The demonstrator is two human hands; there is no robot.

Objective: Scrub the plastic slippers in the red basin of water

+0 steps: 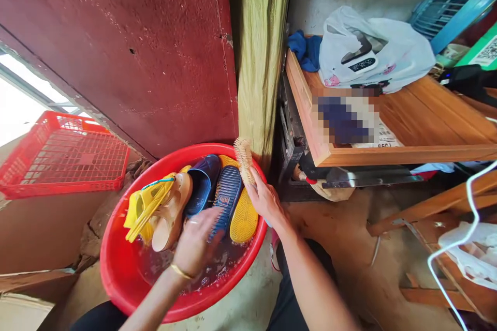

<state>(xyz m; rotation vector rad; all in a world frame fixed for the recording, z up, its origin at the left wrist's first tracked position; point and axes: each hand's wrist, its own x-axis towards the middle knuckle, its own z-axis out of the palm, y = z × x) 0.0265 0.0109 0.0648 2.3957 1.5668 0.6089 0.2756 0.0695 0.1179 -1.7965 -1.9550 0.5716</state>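
A red basin [116, 269] of murky, bubbly water holds several pieces of footwear. My right hand [267, 199] grips a scrub brush [243, 158] with pale bristles at the basin's right rim. Over the water, my left hand [198, 240], blurred by motion, has its fingers stretched out with nothing held. Close to those fingers lies a blue slipper [227, 194], ribbed sole up; I cannot tell whether they touch it. A yellow sole [244, 217] rests to its right. Farther left are another blue slipper [202, 183], a beige sandal [173, 212] and yellow footwear [145, 207].
Behind the basin stand a dark red door [155, 51] and a yellowish-green curtain [260, 62]. A red plastic crate [89, 158] sits at left above cardboard. At right, a wooden tray-like surface [427, 114] bears a white plastic bag [376, 57]. A white cable [469, 191] hangs nearby.
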